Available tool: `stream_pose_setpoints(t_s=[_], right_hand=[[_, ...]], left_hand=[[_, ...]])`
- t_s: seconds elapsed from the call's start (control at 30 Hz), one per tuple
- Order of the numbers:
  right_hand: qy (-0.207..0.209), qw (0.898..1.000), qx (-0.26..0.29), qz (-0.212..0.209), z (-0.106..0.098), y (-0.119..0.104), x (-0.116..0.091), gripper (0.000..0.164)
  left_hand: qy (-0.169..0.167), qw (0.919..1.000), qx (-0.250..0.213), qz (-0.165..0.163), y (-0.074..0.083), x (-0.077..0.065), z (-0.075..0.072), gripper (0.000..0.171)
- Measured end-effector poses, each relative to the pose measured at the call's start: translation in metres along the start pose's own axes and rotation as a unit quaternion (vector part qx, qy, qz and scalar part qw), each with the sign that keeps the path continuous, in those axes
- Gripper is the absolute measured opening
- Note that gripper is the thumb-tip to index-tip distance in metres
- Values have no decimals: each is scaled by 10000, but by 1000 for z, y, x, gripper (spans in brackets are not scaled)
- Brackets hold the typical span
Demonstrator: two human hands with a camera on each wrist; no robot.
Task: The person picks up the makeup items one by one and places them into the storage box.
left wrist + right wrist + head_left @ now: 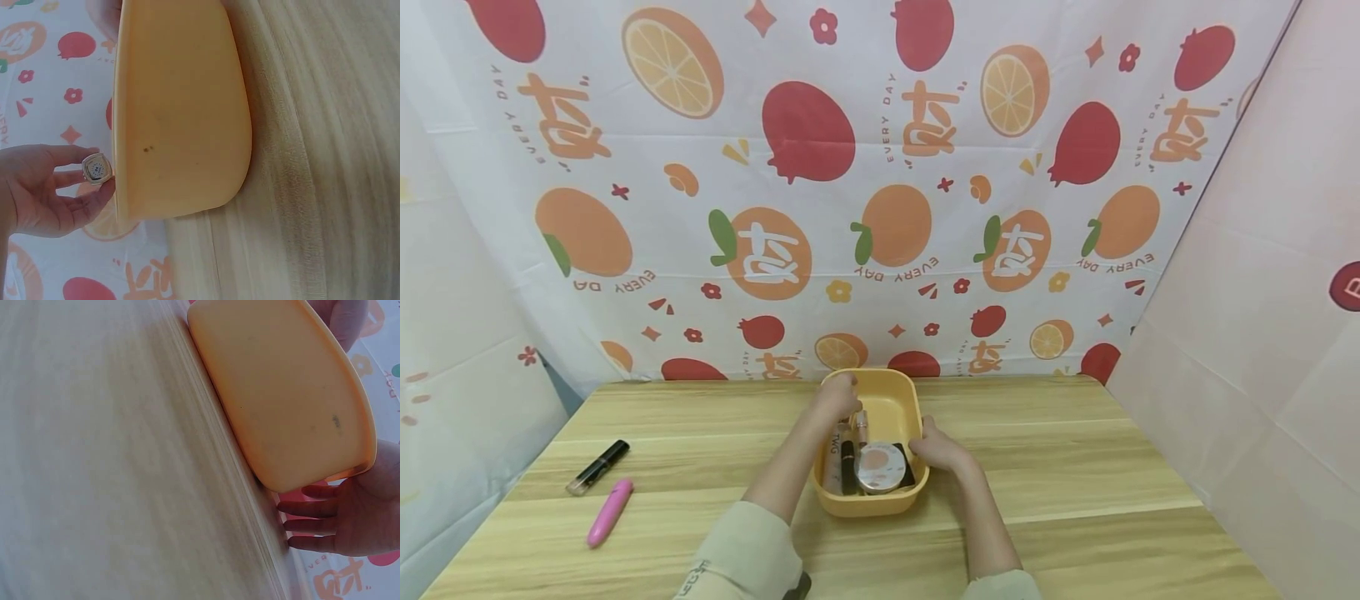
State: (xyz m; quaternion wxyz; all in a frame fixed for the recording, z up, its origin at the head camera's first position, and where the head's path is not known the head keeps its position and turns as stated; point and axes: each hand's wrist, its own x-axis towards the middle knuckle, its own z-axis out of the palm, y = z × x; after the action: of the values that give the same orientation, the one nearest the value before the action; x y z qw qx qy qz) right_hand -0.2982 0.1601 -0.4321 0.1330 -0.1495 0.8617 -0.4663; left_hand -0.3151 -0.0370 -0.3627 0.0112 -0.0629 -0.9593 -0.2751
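Observation:
A yellow plastic bin (889, 410) stands at the back of the table. My left hand (837, 397) is over its left side and pinches a small lip gloss tube (97, 169), whose squarish end faces the left wrist camera. My right hand (938, 446) grips the right rim, thumb over the edge and fingers outside. In the bin lie a round compact (881, 467), a black tube (848, 467), a clear tube marked TWG (832, 462) and a black flat case (906, 467), partly under the compact.
On the left of the table lie a black tube with a clear end (598, 467) and a pink tube (611, 512). The wooden table (1075, 500) meets a fruit-print cloth (880, 192) at the back, right behind the bin.

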Motion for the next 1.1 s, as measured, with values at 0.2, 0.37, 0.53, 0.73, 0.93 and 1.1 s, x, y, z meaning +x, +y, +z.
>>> stream_pose_setpoints(t_s=[0.2, 0.37, 0.53, 0.73, 0.93, 1.1], right_hand=[[3, 10000, -49, -2, 0, 0, 1, 40], [-15, 10000, -49, 12, 0, 1, 3, 40], [-10, 10000, -10, 51, 0, 2, 4, 41], [43, 10000, -69, 52, 0, 1, 3, 42], [56, 9999, -108, -6, 1, 1, 2, 43], [35, 9999, -125, -8, 1, 0, 1, 43]], left_hand=[[-112, 9999, -46, -93, -1, 0, 2, 41], [-230, 9992, -120, -288, -2, -2, 3, 45], [-164, 9994, -90, -308, -2, -2, 2, 43], [-73, 9996, -9, -269, -3, -2, -1, 41], [-79, 9995, -23, -314, -8, -2, -1, 41], [-54, 9995, -50, -299, -10, -5, -4, 40]])
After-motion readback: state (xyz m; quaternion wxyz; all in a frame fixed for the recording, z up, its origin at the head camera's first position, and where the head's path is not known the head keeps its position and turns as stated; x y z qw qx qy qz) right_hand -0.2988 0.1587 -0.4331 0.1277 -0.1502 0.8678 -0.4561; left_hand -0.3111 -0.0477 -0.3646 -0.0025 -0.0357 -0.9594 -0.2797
